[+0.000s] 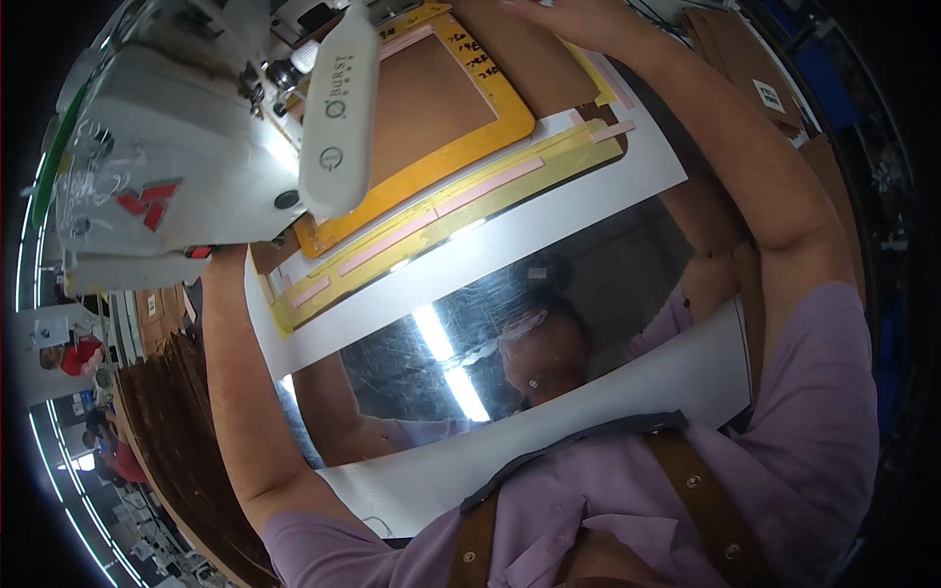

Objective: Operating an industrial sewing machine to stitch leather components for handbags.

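A white sewing machine head [157, 167] overhangs a yellow rectangular frame [515, 118] around brown board. Below lies a pale yellow template bar [470, 201] with pink strips, on a white sheet [642, 167]. My left forearm reaches up beside the template; my left hand is hidden behind the machine. My right hand [554, 15] is at the top edge, partly cut off, fingers stretched out, near the frames' far side; whether it touches them is unclear. A glossy reflective plate [412, 382] lies nearer me, above a pale strip [637, 392] by my body.
Stacked brown boards [162, 421] stand at the left. More brown card [735, 69] lies at the upper right beside blue objects [838, 78]. Other people [123, 461] sit in the workshop at the far left, under strip lights.
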A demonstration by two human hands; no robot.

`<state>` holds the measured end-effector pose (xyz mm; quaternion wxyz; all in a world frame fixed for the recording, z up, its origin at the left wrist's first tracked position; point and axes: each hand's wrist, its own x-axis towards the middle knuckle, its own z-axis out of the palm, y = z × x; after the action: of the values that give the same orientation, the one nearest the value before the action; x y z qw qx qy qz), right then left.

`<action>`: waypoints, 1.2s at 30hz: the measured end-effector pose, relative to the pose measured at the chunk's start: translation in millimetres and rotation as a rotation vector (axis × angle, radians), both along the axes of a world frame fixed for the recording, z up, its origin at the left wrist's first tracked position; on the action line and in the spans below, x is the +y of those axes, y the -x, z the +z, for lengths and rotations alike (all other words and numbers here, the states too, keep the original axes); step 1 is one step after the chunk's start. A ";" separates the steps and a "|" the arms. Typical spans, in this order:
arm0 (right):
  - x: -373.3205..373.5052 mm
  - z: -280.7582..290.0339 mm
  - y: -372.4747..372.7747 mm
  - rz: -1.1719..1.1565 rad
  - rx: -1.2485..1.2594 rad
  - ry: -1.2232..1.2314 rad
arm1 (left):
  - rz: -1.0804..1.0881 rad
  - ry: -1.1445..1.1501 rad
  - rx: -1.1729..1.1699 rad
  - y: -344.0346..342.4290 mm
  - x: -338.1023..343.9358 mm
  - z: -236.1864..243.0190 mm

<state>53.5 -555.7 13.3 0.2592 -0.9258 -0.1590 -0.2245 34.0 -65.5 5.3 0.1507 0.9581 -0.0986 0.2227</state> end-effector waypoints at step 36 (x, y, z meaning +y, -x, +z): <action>3.7 -19.7 165.9 0.051 0.063 0.422 | -0.116 -0.236 -0.036 170.5 -48.2 -9.4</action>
<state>-112.4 -552.0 -6.4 0.0700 -0.9618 -0.2178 -0.1504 -136.6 -113.7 -4.1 0.0477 0.9577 -0.1820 0.2176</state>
